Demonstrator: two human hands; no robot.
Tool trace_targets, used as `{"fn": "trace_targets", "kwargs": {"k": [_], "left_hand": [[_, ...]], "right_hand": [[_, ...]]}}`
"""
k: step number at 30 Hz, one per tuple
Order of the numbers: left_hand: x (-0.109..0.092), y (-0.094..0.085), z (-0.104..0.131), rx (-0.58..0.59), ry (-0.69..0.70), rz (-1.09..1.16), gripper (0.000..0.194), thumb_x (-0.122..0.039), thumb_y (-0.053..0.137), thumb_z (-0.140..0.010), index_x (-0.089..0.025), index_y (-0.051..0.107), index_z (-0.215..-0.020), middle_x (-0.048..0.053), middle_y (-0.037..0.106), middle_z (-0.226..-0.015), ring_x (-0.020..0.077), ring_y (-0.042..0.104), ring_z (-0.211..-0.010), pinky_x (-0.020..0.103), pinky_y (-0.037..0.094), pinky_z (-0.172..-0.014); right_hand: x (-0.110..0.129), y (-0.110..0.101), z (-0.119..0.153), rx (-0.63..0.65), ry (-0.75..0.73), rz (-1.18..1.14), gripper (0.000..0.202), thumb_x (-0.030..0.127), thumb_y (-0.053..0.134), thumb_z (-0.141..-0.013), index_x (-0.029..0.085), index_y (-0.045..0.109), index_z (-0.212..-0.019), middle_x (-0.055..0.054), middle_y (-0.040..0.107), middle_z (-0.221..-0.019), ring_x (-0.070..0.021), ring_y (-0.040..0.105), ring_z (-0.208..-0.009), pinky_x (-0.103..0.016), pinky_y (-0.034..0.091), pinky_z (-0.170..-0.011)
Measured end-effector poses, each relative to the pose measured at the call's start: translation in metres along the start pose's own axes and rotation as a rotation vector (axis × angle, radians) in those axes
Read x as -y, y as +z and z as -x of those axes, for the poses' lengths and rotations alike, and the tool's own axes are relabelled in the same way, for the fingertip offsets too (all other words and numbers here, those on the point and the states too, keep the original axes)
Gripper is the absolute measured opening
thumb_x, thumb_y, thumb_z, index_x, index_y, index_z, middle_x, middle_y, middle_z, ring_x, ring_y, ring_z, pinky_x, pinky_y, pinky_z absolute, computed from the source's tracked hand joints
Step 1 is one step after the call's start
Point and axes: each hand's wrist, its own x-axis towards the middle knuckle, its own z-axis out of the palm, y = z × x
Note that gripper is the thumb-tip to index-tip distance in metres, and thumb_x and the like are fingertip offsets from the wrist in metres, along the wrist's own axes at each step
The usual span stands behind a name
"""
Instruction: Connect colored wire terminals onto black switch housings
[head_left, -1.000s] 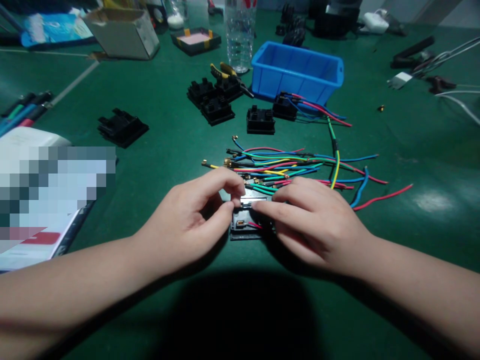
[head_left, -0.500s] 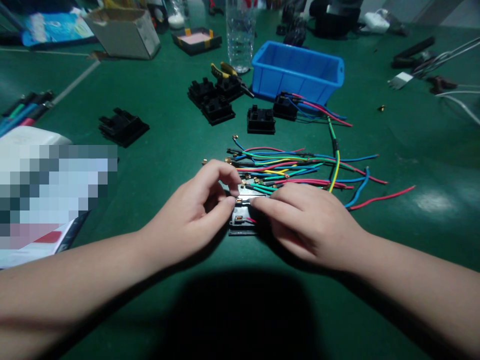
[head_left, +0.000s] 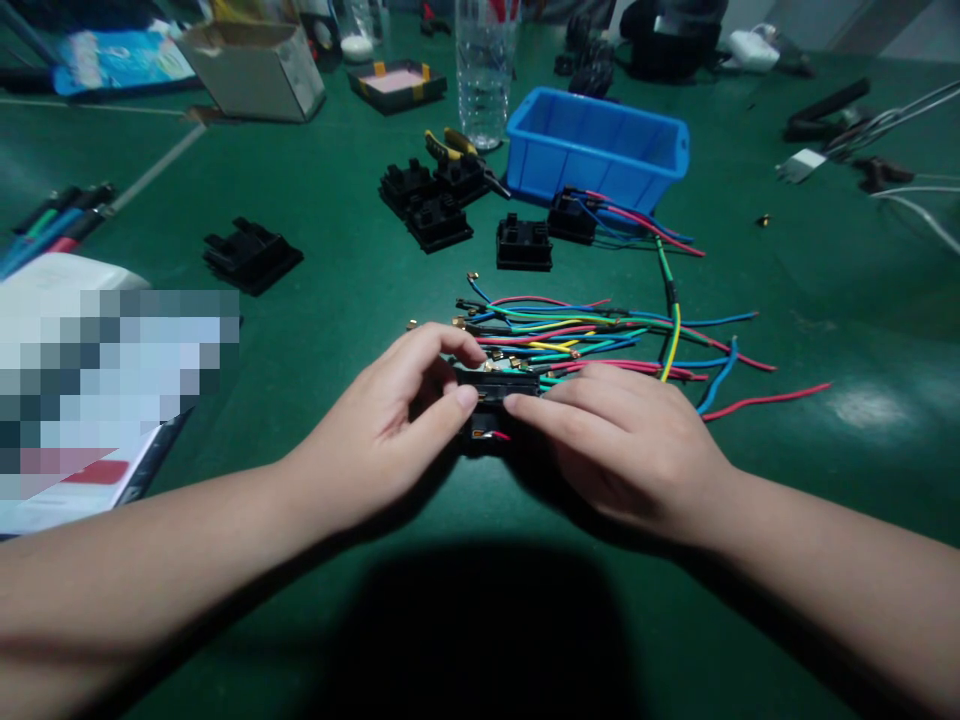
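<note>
A small black housing (head_left: 499, 384) with metal contacts and a short red wire stands tilted at the middle of the green table. My left hand (head_left: 401, 400) grips its left side between thumb and curled fingers. At its right side is my right hand (head_left: 630, 440), fingers bent together with the index fingertip on the housing; the other fingers' tips are hidden. Just behind both hands lies a bundle of red, blue, green and yellow wires (head_left: 562, 322) with brass terminals.
Several black housings (head_left: 437, 220) lie farther back, near yellow-handled pliers (head_left: 450, 145), a blue bin (head_left: 592, 150) and a clear bottle (head_left: 482, 90). A lone black housing (head_left: 253, 255) is at the left, beyond a partly pixelated device. Cables lie at the right.
The housing between my hands has tipped, so its near edge sits higher and its dark side faces me more. My hands have barely shifted.
</note>
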Motion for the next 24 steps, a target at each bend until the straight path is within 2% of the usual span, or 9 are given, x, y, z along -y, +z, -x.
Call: {"fn": "trace_targets", "kwargs": {"k": [5, 9, 16, 24], "left_hand": [[0.0002, 0.0004, 0.0005, 0.045, -0.032, -0.011, 0.026, -0.035, 0.047, -0.096, -0.019, 0.051, -0.115, 0.005, 0.061, -0.105, 0.0205, 0.06, -0.095, 0.033, 0.047, -0.079], [0.0012, -0.0006, 0.0019, 0.086, -0.02, -0.002, 0.025, -0.036, 0.048, -0.096, -0.021, 0.048, -0.117, 0.003, 0.06, -0.101, 0.0199, 0.06, -0.092, 0.03, 0.046, -0.072], [0.0008, -0.0007, 0.0013, 0.076, -0.011, 0.025, 0.023, -0.033, 0.051, -0.096, -0.021, 0.049, -0.115, 0.002, 0.059, -0.099, 0.0174, 0.058, -0.087, 0.028, 0.044, -0.067], [0.0005, 0.0013, 0.0024, 0.049, 0.029, 0.088, 0.025, -0.029, 0.052, -0.095, -0.021, 0.045, -0.118, 0.004, 0.055, -0.102, 0.0173, 0.055, -0.094, 0.026, 0.044, -0.068]], "right_hand": [[-0.0006, -0.0011, -0.0004, -0.055, -0.058, -0.011, 0.026, 0.009, 0.049, -0.095, 0.011, 0.059, -0.119, -0.008, 0.073, -0.09, -0.0175, 0.06, -0.078, -0.032, 0.051, -0.073], [-0.0004, -0.0019, -0.0009, -0.047, -0.067, 0.015, 0.026, 0.01, 0.048, -0.096, 0.011, 0.061, -0.118, -0.008, 0.073, -0.089, -0.017, 0.062, -0.079, -0.031, 0.051, -0.074], [-0.0001, -0.0013, 0.0002, -0.017, -0.04, -0.012, 0.026, 0.011, 0.044, -0.097, 0.014, 0.058, -0.119, -0.007, 0.072, -0.09, -0.0164, 0.062, -0.078, -0.031, 0.048, -0.07], [-0.0008, 0.0014, 0.003, 0.017, -0.003, -0.036, 0.03, 0.017, 0.048, -0.097, 0.013, 0.053, -0.126, -0.004, 0.069, -0.085, -0.016, 0.055, -0.068, -0.029, 0.04, -0.061]]}}
